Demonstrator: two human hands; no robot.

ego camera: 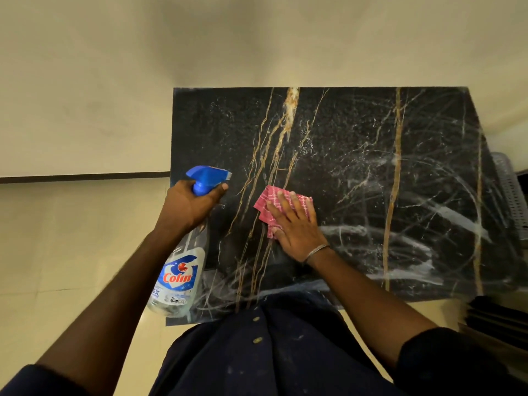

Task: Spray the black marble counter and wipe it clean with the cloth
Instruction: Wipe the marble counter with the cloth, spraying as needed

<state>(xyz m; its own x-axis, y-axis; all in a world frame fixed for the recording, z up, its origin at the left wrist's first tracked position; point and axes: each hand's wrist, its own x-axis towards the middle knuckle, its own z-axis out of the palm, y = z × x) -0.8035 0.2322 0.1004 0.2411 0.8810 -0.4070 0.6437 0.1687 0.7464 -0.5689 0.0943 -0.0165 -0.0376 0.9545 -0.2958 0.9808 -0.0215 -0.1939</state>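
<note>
The black marble counter (357, 144) with gold and white veins fills the middle and right of the view; spray droplets and white wipe streaks cover its right half. My left hand (188, 207) grips the neck of a clear spray bottle (180, 284) with a blue trigger head, held over the counter's left edge with the nozzle pointing right. My right hand (294, 224) lies flat, fingers spread, pressing a folded pink checked cloth (267, 202) onto the marble near the centre-left.
A cream wall rises behind the counter, and a pale tiled floor lies to the left. A grey perforated basket (511, 192) stands at the counter's right edge, with dark stacked items (497, 315) below it. My dark shirt presses against the counter's near edge.
</note>
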